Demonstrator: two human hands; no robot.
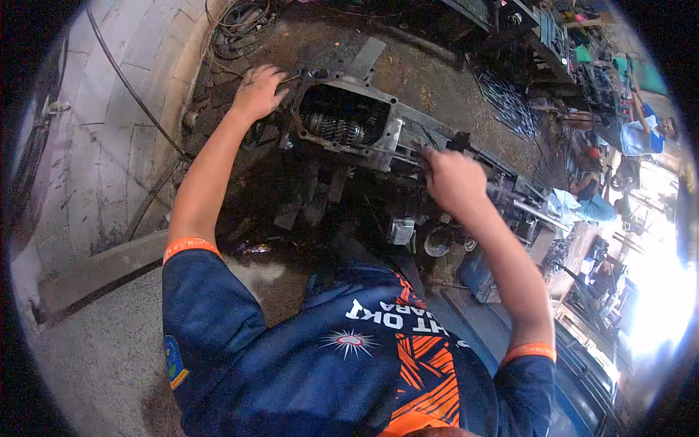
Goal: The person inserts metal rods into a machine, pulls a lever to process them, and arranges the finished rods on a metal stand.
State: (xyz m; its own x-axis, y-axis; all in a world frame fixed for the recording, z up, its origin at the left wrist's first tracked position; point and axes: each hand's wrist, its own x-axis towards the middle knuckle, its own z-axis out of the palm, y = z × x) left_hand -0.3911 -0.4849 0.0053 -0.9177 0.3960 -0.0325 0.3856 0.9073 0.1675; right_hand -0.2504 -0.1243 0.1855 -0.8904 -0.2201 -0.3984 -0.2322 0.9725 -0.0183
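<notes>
A metal gearbox housing (393,132) lies with its open side up in front of me, bolt holes along its rim. Inside it sits a toothed gear cluster (341,131). My left hand (258,95) is at the housing's left end, fingers apart, holding nothing that I can see. My right hand (456,178) is curled low over the narrow part right of the opening, fingertips closed together. Whatever lies in those fingertips is hidden. A long thin metal rod (399,156) runs along the housing's near side and passes beneath that hand.
Flat metal bars (366,58) lie under the housing. Coiled cables (244,22) rest at the far left by a tiled wall (102,153). Many thin metal rods (507,102) are heaped on the floor at far right. A round can (439,241) stands near me. Other people (644,135) are at the right.
</notes>
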